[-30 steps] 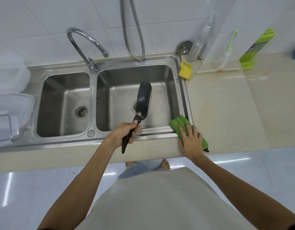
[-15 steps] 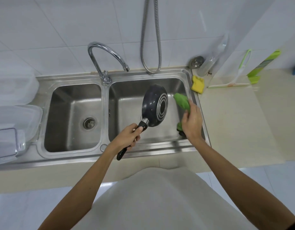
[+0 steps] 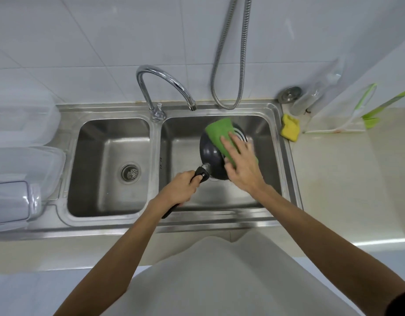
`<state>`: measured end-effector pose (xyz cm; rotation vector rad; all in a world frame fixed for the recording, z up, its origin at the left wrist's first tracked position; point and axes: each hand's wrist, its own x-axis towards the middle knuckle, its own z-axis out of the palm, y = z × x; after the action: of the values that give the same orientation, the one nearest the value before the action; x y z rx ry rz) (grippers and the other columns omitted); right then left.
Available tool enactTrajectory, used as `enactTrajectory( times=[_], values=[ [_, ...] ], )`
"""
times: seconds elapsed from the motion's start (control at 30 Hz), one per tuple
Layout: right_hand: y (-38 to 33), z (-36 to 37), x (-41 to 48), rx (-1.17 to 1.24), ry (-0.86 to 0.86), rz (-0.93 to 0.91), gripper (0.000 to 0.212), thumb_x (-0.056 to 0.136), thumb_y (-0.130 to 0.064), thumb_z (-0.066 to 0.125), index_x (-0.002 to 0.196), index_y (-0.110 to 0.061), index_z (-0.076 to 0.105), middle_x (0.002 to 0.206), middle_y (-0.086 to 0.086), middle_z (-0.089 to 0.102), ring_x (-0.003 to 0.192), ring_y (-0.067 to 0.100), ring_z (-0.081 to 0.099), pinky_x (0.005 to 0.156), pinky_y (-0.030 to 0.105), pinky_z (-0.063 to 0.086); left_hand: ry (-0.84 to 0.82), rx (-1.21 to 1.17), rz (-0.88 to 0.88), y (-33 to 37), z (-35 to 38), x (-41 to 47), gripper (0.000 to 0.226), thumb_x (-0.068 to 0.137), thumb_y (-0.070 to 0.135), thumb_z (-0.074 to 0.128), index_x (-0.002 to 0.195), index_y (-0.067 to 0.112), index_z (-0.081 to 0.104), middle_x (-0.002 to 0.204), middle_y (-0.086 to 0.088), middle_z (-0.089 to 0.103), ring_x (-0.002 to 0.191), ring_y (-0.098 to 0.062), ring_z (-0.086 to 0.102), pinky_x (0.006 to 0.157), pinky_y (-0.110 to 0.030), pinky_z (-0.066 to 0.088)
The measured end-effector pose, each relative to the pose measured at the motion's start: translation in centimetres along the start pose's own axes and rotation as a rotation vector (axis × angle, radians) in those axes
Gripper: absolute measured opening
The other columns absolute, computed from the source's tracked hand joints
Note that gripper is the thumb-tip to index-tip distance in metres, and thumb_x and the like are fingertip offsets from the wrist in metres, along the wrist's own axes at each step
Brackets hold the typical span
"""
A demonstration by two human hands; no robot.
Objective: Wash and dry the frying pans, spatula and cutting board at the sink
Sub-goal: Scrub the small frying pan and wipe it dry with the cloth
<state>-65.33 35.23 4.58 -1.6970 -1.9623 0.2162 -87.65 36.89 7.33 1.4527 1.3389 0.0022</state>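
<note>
Double sink [image 3: 219, 224] is set in the counter; two basins, and no water is seen at the faucet [image 3: 165, 80]. Clear plastic containers [image 3: 21, 137] are stacked to its left.

Frying pan [image 3: 210, 151] is held over the right basin, clear of the floor as far as can be told. It is tilted, with the ringed underside turned up toward the camera.

Green cloth [image 3: 219, 133] is laid flat across that underside, its far edge overhanging the pan's far rim.

Right hand [image 3: 244, 165] is spread flat on the cloth with fingers straight, pressing rather than gripping.

Left hand [image 3: 176, 190] is clenched round the handle [image 3: 198, 176]; the butt end sticks out near-left of the fist.

Key relation: the pan's long axis runs near-left to far-right. The pan body lies far-right of the left-hand grip, just beyond the knuckles, so the right hand is the nearer one to the working face.

Step is judged as wiping the underside, with the left hand as the fixture. A wipe across the base would be reacted through the handle, so twist in the grip is the likely risk.

Yellow sponge [image 3: 290, 127] sits on the far-right rim, untouched.
</note>
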Motion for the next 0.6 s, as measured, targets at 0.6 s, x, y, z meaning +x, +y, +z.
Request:
enactTrajectory(
  times=[0.6],
  values=[
    [1.0,-2.6,4.0,-0.061,0.034,-0.226,0.052,0.087,-0.019,0.058,0.139,-0.015,0.061,0.134,0.017,0.057,0.125,0.037,0.051,0.113,0.053,0.033,-0.061,0.041,0.114,2.7,-1.1,-0.2,0.033,0.106,0.032,0.041,0.091,0.006,0.057,0.067,-0.005,0.051,0.044,-0.014,0.047,0.036,-0.030,0.041]
  ],
)
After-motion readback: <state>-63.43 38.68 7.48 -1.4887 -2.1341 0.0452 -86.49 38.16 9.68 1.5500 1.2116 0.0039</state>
